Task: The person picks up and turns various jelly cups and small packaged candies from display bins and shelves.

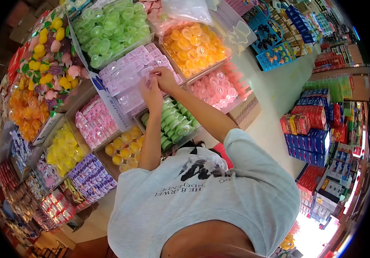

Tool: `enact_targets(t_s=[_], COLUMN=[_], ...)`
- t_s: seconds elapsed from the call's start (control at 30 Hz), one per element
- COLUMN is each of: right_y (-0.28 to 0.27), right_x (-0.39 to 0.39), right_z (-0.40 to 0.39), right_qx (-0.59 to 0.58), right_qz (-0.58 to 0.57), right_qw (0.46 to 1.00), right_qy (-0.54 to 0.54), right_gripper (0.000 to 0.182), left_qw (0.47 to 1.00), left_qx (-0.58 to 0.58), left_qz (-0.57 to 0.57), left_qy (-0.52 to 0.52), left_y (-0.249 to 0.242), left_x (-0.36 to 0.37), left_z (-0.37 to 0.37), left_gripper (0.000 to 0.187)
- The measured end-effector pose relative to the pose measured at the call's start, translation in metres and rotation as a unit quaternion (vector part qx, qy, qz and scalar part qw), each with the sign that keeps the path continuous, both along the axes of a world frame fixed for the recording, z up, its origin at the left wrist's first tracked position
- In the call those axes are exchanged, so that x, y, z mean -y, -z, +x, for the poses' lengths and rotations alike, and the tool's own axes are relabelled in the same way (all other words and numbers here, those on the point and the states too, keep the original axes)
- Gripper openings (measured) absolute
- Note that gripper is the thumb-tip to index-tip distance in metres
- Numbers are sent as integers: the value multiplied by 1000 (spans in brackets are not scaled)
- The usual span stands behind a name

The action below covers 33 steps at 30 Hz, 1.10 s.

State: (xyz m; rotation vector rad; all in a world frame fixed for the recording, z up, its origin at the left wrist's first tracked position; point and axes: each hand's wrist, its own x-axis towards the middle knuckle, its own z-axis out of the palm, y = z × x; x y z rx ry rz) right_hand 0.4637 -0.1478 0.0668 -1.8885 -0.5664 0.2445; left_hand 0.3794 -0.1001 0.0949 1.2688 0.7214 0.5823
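Note:
My left hand (152, 95) and my right hand (166, 79) meet above a bin of small lilac plastic packets (127, 71). The fingers of both hands are bent and pinched together at their tips. Whatever lies between them is too small to make out against the lilac packets. Clear lilac wrapping (131, 101) covers the near part of this bin, beside my left hand. Below my forearms sits a bin of green wrapped items (173, 120). To the right of my right hand are a bin of orange round pieces (193, 47) and pink clear pieces (215, 88).
Light green pieces (112, 32) fill a bin at the back. Yellow balls (122, 148), pink packets (94, 120) and purple packets (91, 176) lie in neighbouring bins. A cardboard box (245, 111) stands at right, with the aisle floor (275, 94) and stacked boxes (307, 142) beyond.

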Motion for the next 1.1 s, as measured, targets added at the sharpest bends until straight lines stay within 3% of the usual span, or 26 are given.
enact_targets(t_s=[0.07,0.13,0.23,0.27,0.37,0.43,0.5,0.57,0.63,0.7,0.83,0.9,0.97,1.1], right_y=[-13,-32,-70,-65,-54,-88,-106,-115,-128,-138,-134,-133,-132,-135], right_x=[16,36,79,98,154,189,235,279,316,345,384,392,405,422], right_z=[-11,-26,-62,-67,-97,-133,-169,-211,-263,-316,-432,-482,-532,-613], right_qx=[-15,-136,-154,-128,-116,-109,-70,-46,34,50,122,159,192,242], right_qz=[-25,116,196,139,216,261,220,229,223,232,236,250,258,199], right_qw=[998,979,958,973,956,933,933,914,880,839,743,690,640,589], right_qy=[48,95,140,136,163,221,277,333,418,490,615,661,698,745], right_gripper=[29,30,36,37,31,26,25,21,17,15,22,17,16,17], left_qw=[1000,999,996,994,983,970,947,902,853,809,672,615,598,501], left_qx=[3,-5,9,13,96,111,168,206,167,192,164,153,117,131], left_qz=[1,36,16,19,-25,-53,-42,-78,-146,-60,-45,-65,-73,-97], left_qy=[-19,18,92,102,155,212,272,371,473,553,720,771,789,850], left_y=[-6,-11,-33,-43,-61,-52,-53,-57,-87,-95,-82,-84,-92,-95], left_x=[9,16,37,50,98,134,173,208,246,282,335,361,388,425], left_z=[-8,-15,-35,-43,-64,-79,-96,-116,-151,-182,-254,-297,-341,-407], left_gripper=[53,48,37,37,22,16,15,13,12,13,16,18,17,18])
